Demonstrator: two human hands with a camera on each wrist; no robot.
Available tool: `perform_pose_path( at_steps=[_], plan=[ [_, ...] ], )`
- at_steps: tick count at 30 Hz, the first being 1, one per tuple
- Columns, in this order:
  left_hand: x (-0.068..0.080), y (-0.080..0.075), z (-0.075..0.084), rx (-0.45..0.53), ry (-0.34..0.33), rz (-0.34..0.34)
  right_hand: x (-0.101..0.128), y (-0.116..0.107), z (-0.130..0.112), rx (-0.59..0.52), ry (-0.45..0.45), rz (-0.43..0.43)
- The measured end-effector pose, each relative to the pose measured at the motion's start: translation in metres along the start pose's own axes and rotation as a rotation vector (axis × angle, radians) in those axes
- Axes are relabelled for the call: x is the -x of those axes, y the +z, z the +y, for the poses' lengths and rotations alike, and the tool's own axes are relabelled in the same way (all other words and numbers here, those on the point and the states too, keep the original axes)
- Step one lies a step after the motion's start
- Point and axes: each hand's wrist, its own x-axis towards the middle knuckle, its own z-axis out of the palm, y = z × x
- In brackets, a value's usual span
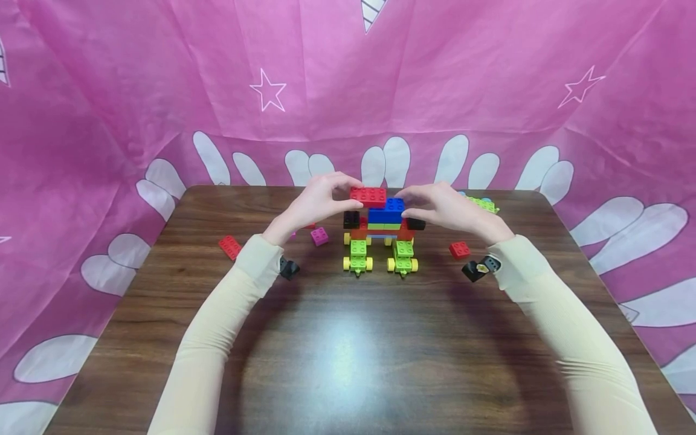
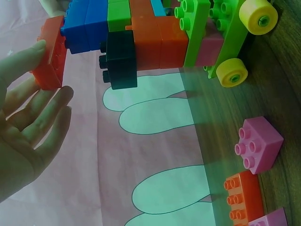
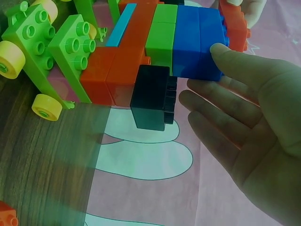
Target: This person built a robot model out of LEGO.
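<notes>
While fingers hide its ends, the red brick (image 1: 368, 196), long axis 9-to-3 o'clock, is pinched by left hand (image 1: 318, 202); right hand (image 1: 443, 208) steadies the block model (image 1: 380, 232), fingers relaxed.

Dark wooden table (image 1: 348, 362), block model (image 1: 380, 235), loose bricks (image 1: 459, 249)

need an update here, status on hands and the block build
Left hand pinching red brick atop block build. Right hand steadying blue bricks. Loose pink block nearby, nothing blocking.
</notes>
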Motion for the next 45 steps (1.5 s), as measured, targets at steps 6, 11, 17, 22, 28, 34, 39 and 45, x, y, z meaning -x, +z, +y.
perform_pose_path(
  at_steps=[6, 11, 17, 22, 28, 34, 39, 45],
  plan=[
    [0.001, 0.001, 0.0, 0.001, 0.007, -0.011, 0.0, 0.0, 0.0, -0.007, 0.001, -0.002],
    [0.0, 0.003, 0.001, -0.029, 0.029, -0.01, -0.001, 0.0, 0.0, -0.007, 0.002, 0.0],
    [0.0, 0.004, 0.004, -0.058, 0.019, -0.007, -0.001, 0.001, 0.001, -0.003, 0.006, 0.004],
    [0.0, 0.004, 0.008, -0.087, 0.007, -0.022, -0.002, 0.001, 0.001, 0.004, 0.019, -0.001],
    [-0.002, 0.004, 0.011, -0.128, -0.011, -0.04, -0.001, 0.001, 0.002, 0.004, 0.016, 0.002],
    [-0.004, 0.003, 0.013, -0.186, 0.024, -0.062, -0.002, 0.003, 0.001, -0.002, 0.0, 0.007],
    [-0.002, 0.001, 0.012, -0.196, 0.036, -0.075, -0.001, 0.004, 0.0, -0.011, 0.007, 0.01],
    [-0.003, 0.001, 0.013, -0.226, 0.071, -0.08, 0.0, 0.003, 0.0, -0.004, 0.022, 0.017]
  ],
)
